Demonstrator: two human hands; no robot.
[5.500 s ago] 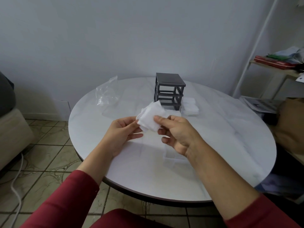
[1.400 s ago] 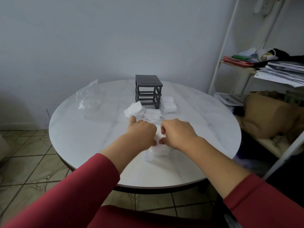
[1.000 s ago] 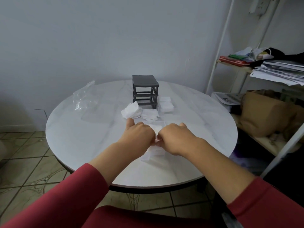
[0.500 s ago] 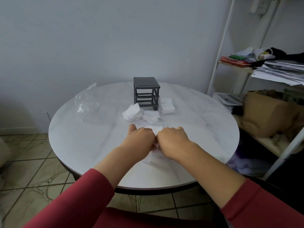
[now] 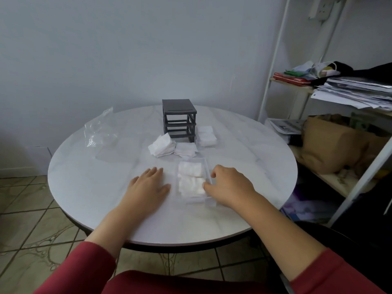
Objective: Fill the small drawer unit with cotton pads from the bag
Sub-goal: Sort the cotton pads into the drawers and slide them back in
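The clear drawer [image 5: 194,200] sits on the tabletop [image 5: 84,177], packed with cotton pads [image 5: 191,179]. Left hand [image 5: 148,185] rests flat, relaxed, beside it; right hand [image 5: 229,187] grips its right wall. Next, probably: carry it level into the grey drawer unit [image 5: 179,118].

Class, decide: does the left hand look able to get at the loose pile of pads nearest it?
Probably yes. The left hand lies flat and empty on the table, with only bare surface between it and the pile; the drawer sits off to its right.
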